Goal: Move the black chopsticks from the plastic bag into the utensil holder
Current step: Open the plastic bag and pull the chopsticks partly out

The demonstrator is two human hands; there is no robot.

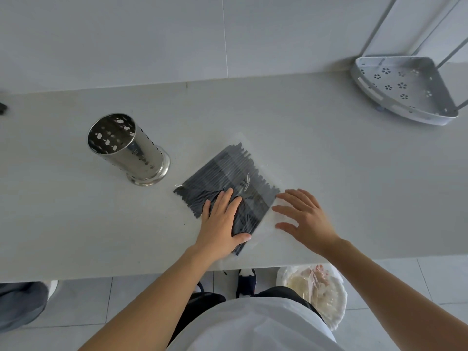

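Note:
A flat row of several black chopsticks (228,173) lies inside a clear plastic bag (266,231) on the white counter, slanted from lower left to upper right. My left hand (221,224) rests flat on the bag's near part, fingers spread over the chopsticks. To its right, my right hand (304,219) lies open with fingertips on the bag's clear right edge, beside the chopstick ends. A shiny perforated steel utensil holder (129,148) stands upright to the left of the bag; its inside looks empty.
A grey perforated corner rack (405,89) on thin legs stands at the counter's far right. The tiled wall runs behind the counter (354,173). Below the front edge I see a white bin (316,292) with a plastic liner, and another person's leg at lower left.

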